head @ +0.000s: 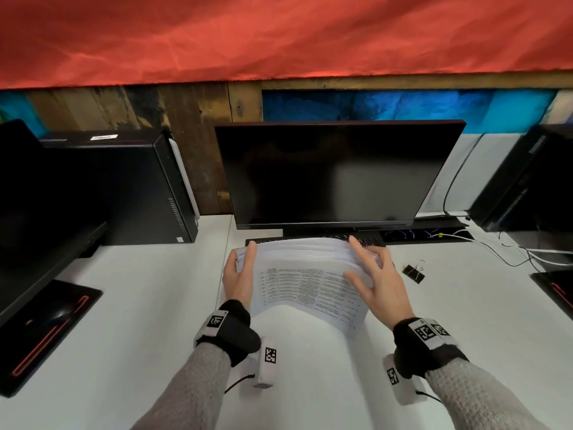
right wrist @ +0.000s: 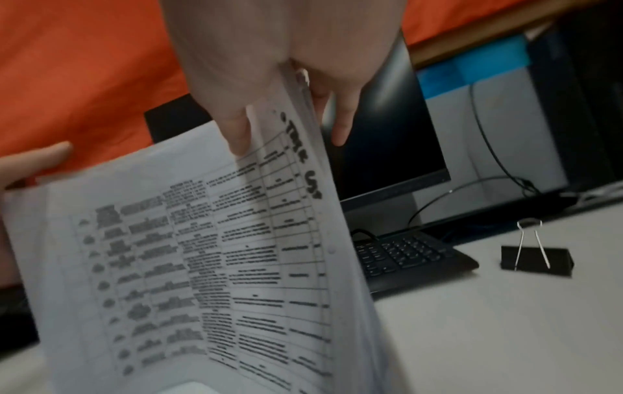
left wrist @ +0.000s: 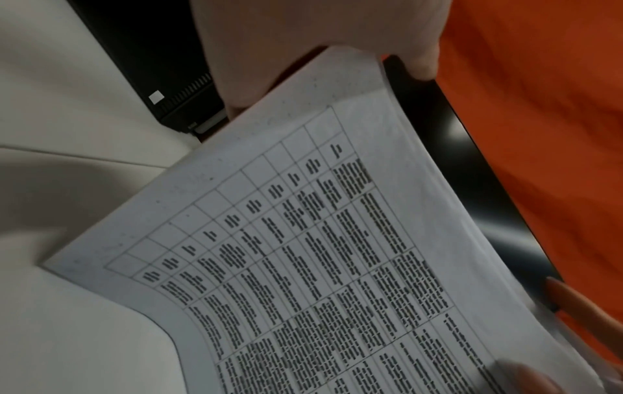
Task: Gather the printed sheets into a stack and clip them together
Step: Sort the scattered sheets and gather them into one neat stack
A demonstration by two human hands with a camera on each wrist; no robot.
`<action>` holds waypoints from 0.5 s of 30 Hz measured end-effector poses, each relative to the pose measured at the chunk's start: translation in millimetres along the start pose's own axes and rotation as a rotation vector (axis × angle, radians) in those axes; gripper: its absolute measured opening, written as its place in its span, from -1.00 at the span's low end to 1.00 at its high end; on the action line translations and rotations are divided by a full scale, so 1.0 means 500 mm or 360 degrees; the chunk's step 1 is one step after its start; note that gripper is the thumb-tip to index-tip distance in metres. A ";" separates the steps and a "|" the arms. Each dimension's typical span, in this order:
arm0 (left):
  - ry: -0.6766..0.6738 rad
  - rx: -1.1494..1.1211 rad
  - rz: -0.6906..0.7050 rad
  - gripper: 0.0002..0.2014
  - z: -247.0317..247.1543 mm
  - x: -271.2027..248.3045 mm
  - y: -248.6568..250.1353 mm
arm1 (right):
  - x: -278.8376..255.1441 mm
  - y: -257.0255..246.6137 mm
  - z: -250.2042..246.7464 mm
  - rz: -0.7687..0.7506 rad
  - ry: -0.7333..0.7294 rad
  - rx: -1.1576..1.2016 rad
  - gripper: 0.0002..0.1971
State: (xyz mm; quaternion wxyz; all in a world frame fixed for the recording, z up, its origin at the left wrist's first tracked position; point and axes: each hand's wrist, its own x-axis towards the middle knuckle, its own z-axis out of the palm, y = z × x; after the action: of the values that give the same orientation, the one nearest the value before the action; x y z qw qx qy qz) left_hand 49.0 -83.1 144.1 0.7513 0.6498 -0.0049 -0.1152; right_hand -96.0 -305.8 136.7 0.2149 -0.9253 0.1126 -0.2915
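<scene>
A stack of printed sheets [head: 310, 283] stands tilted on its lower edge on the white counter [head: 155, 305], held up between two hands in front of a dark monitor [head: 335, 175]. The left hand [head: 237, 274] is clenched around the stack's left edge, thumb on the printed face and fingers behind; the right hand [head: 379, 283] grasps the right edge the same way, its other fingers spread loosely. The head view alone takes in the wider scene: two grey sleeves with tagged wrist bands, one computer tower [head: 148, 187] at left, and a red cloth [head: 279, 35] overhead. The left wrist view [left wrist: 303, 253] shows what the head view blurs, a ruled table of text covering the top sheet. Only the right wrist view shows the sheet edges fanned slightly at the right-hand grip [right wrist: 269, 240], a single black keyboard [right wrist: 404, 256] behind the stack, and one black binder clip [right wrist: 536, 260] lying on the counter with its wire handles raised, well apart from the paper. How many sheets there are cannot be told.
</scene>
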 end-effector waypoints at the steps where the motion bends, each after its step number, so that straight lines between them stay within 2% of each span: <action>1: 0.0037 0.0004 -0.0014 -0.69 0.000 0.005 -0.002 | -0.001 0.003 -0.002 -0.0050 -0.0034 -0.0076 -0.39; 4: 0.0095 -0.0003 -0.0049 -0.54 -0.003 0.015 -0.003 | -0.008 0.006 -0.006 -0.0017 -0.0086 -0.0077 -0.43; 9: 0.0019 0.0065 0.0015 -0.75 -0.004 0.016 0.009 | -0.004 0.006 -0.008 -0.0020 -0.0062 -0.0063 -0.48; 12: 0.0016 0.0087 -0.0005 -0.76 -0.007 0.022 0.007 | -0.001 0.001 -0.017 -0.0068 -0.0139 -0.0136 -0.46; 15: 0.0001 0.0084 0.0018 -0.74 -0.006 0.023 0.011 | -0.002 -0.005 -0.026 0.0009 -0.0208 -0.0138 -0.50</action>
State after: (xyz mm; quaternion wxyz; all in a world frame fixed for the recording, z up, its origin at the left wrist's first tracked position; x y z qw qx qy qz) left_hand 61.7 -81.5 147.5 0.7345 0.6695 -0.0116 -0.1105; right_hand -104.2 -307.6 146.7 0.1824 -0.9504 0.1134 -0.2247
